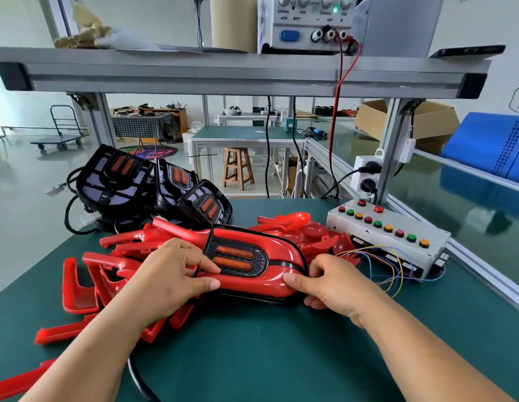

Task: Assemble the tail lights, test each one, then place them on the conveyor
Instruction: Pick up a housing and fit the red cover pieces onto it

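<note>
A tail light point(270, 250) with a red lens cover over a black housing and two orange bars lies on the green mat in front of me. My left hand point(171, 274) holds its left part, thumb on the lower red edge and fingers by the orange bars. My right hand point(331, 282) grips its right end, thumb on the red cover. A pile of loose red lens covers point(87, 285) lies to the left and behind. Three black housings point(113, 181) with cables stand at the back left. The conveyor point(455, 204) with its dark green belt runs along the right.
A white test box point(391, 239) with coloured buttons and loose wires sits at the right of the mat. A power supply point(307, 24) stands on the overhead shelf, a red lead hanging down. A blue crate point(490, 146) lies on the conveyor. A black cable point(139, 381) trails toward me.
</note>
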The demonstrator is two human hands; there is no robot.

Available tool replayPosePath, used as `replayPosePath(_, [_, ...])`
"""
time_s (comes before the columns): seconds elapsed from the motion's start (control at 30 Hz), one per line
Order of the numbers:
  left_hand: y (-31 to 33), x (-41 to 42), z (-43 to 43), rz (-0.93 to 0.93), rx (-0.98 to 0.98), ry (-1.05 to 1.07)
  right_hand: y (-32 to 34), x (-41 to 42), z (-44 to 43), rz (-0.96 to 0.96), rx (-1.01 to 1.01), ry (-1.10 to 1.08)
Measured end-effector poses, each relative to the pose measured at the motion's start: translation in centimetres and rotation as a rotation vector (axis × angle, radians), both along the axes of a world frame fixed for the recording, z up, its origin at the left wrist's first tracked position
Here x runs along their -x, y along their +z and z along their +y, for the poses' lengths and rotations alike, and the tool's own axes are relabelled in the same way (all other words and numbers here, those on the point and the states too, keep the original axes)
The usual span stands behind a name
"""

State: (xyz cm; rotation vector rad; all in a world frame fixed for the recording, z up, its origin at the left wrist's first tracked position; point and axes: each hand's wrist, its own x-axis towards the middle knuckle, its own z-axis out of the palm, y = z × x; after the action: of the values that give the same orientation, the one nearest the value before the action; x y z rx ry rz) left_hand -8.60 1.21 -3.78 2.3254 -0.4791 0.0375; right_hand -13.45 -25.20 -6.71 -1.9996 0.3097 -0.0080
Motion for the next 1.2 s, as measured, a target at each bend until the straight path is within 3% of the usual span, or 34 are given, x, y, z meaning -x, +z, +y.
replayPosePath(0.17, [-0.8, -0.1, 0.4, 0.261, 0.271, 0.046, 0.1, -0.1, 0.6, 0.022, -0.275, -0.105])
replayPosePath(0.27, [-0.9, -0.3, 0.4, 0.437, 0.448, -0.068, 0.6, 0.0, 0.5, 0.034, -0.42, -0.049])
replayPosePath(0.37, [-0.3, -0.1, 0.3, 0.468, 0.542, -0.199, 1.2, 0.3, 0.6, 0.028, -0.589, 0.032])
replayPosePath(0.53, [-0.1, -0.1, 0.2, 0.454, 0.732, -0.151, 1.2, 0.4, 0.8, -0.068, -0.654, 0.067])
replayPosePath(0.63, [-0.2, 0.0, -0.1, 0.492, 0.737, -0.183, 1.5, 0.4, 0.8, -0.14, -0.743, 0.076])
replayPosePath(1.2, [-0.5, -0.6, -1.2, 0.525, 0.795, -0.156, 1.5, 0.0, -0.1, -0.273, -0.722, 0.118])
